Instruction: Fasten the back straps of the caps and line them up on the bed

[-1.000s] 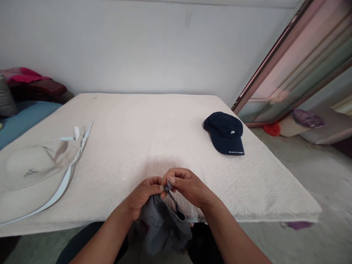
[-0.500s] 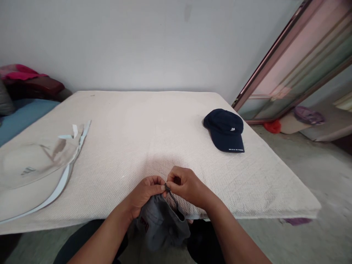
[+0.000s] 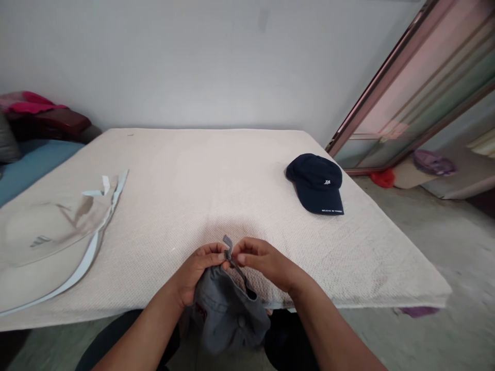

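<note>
A grey cap point(image 3: 232, 314) hangs at the front edge of the table, its crown low and its back opening facing up to the right. My left hand point(image 3: 203, 265) pinches the cap at the buckle of its back strap, thumb on top. The grey strap point(image 3: 228, 241) has its loose end standing up between my hands. Close against the strap, my right hand point(image 3: 261, 260) has its thumb and fingers drawn together at the buckle; the exact contact is partly hidden. Red lettering on the cap shows beneath my left wrist.
A navy cap point(image 3: 315, 183) lies at the right of the cloth-covered table point(image 3: 174, 180). On the left rests a large beige visor hat point(image 3: 42, 247) with light-blue trim. A grey wall point(image 3: 201, 62) stands behind, and a sliding door point(image 3: 410, 98) is at the right.
The strap's loose end now sticks up above the buckle. My right hand has shifted slightly down, its fingers less tightly curled. My left hand has moved a little to the left.
</note>
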Demonstrator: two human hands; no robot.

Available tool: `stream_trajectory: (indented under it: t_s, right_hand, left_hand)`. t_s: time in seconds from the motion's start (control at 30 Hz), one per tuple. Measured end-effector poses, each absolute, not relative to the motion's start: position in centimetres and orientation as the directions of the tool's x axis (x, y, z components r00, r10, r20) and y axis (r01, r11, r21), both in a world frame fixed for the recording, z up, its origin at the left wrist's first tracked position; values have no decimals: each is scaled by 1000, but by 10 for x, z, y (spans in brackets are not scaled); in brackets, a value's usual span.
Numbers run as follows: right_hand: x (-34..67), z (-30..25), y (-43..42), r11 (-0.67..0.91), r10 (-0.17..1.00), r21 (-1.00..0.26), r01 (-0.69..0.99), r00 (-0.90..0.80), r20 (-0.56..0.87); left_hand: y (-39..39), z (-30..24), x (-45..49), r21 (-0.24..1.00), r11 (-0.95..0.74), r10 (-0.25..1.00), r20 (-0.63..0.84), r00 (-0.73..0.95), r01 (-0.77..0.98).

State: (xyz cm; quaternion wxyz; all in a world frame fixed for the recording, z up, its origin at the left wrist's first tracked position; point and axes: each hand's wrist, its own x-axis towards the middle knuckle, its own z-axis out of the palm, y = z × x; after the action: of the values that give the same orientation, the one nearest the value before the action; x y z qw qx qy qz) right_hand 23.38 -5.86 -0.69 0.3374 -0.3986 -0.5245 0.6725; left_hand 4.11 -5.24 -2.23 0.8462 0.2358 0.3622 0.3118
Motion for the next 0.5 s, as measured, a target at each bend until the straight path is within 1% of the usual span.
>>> stream_trajectory:
  t_s: [0.07, 0.13, 0.2, 0.27, 0.3, 0.37, 0.43, 0.5]
  right_hand:
    - [229, -9, -61, -340, 836, -926, -163, -503, -219]
    - [224, -9, -63, -410, 826, -882, -232, -504, -252]
    - [223, -8, -63, -440, 815, -872, -215, -504, -287]
    - [224, -7, -62, -450, 790, -881, -144, -524, -318]
    - [226, -7, -62, -437, 786, -894, -98, -525, -327]
    - [228, -7, -61, -351, 811, -936, 9, -496, -309]
    - [229, -9, -60, -218, 861, -970, 111, -445, -245]
    - [230, -11, -60, -125, 888, -976, 181, -418, -191]
  left_hand:
    - [-53, -20, 40, 614, 698, 697, -463, 548, -369]
    - [-54, -18, 40, 601, 706, 686, -448, 573, -375]
    - [-55, -16, 41, 587, 717, 667, -419, 616, -377]
    - [-57, -15, 42, 568, 731, 645, -394, 655, -379]
    - [-58, -15, 43, 554, 742, 633, -393, 667, -378]
    - [-59, -16, 43, 521, 766, 612, -414, 673, -376]
    - [-61, -18, 43, 495, 784, 597, -440, 671, -374]
    - [-62, -19, 43, 488, 787, 596, -444, 669, -378]
